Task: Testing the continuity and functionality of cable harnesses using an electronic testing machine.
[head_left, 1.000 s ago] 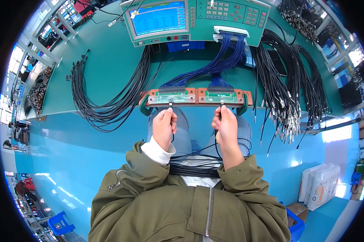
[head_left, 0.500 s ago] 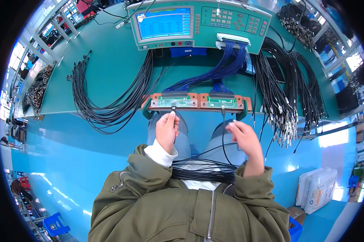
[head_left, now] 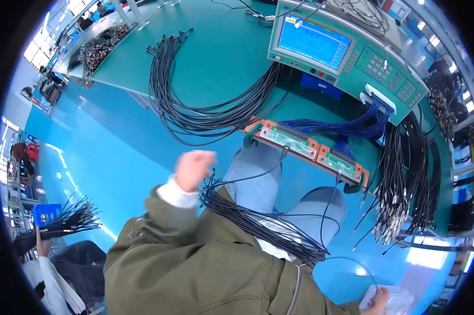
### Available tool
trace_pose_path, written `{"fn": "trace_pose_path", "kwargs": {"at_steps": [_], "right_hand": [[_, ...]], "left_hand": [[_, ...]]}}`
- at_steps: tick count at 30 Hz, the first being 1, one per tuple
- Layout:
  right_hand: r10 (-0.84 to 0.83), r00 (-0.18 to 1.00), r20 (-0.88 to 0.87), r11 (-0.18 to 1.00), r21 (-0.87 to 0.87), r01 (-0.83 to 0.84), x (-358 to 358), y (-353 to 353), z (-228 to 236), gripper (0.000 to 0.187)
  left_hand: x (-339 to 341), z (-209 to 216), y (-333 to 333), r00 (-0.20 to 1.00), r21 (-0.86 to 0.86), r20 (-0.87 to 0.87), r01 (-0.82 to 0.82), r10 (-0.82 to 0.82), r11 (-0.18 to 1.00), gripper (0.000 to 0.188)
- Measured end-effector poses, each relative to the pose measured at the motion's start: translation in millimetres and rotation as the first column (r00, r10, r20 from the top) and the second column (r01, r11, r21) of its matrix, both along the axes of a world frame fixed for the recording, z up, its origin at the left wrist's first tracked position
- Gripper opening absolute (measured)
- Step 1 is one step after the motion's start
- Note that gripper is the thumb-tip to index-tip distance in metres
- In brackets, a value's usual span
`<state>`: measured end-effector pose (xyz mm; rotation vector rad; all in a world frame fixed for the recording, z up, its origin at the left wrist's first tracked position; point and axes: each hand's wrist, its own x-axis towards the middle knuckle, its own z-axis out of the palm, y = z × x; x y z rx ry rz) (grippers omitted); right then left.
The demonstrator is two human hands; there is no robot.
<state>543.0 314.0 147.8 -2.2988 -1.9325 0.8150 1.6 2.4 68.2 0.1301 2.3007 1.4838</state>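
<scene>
My left hand (head_left: pixel 192 169) hovers left of my knees, smeared by motion, so its grip is unclear. Just beside it, a bundle of black cables (head_left: pixel 253 223) lies across my lap. At the lower right, my right hand (head_left: pixel 378 300) is closed on a thin black cable (head_left: pixel 355 260) that runs out from the lap. Two cables are plugged into the front of an orange test fixture (head_left: pixel 318 147) with green circuit boards, one in each half. Neither hand touches the fixture.
A tester (head_left: pixel 316 44) with a lit screen stands on the green table (head_left: pixel 216 58), joined to the fixture by blue wires (head_left: pixel 347 127). Black cables (head_left: pixel 169 94) hang over the edge left and right (head_left: pixel 394 199). At lower left, another person's hand (head_left: pixel 41 244) holds a cable bundle.
My view has turned and shifted left. The left hand has let go of the cable at the fixture's left socket and moved away. My right hand has dropped to the lower right with a cable.
</scene>
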Motion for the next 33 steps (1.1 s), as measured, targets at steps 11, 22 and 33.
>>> {"fn": "trace_pose_path", "kwargs": {"at_steps": [11, 22, 33], "right_hand": [[0.420, 0.276, -0.864, 0.776, 0.185, -0.603, -241.1, -36.0, 1.1, 0.015], [-0.699, -0.057, -0.713, 0.322, -0.243, -0.915, -410.0, -115.6, -24.8, 0.032], [-0.182, -0.900, -0.397, 0.738, 0.550, -0.391, -228.3, -42.2, 3.7, 0.019]], "left_hand": [[-49.2, -27.2, -42.1, 0.893, 0.214, 0.366, -0.356, 0.263, 0.910, 0.039], [78.8, 44.4, 29.2, 0.774, 0.509, -0.293, 0.623, -0.561, 0.594, 0.008], [-18.2, 65.9, -77.8, 0.875, 0.878, 0.338, -0.426, -0.346, -0.219, 0.023]]}}
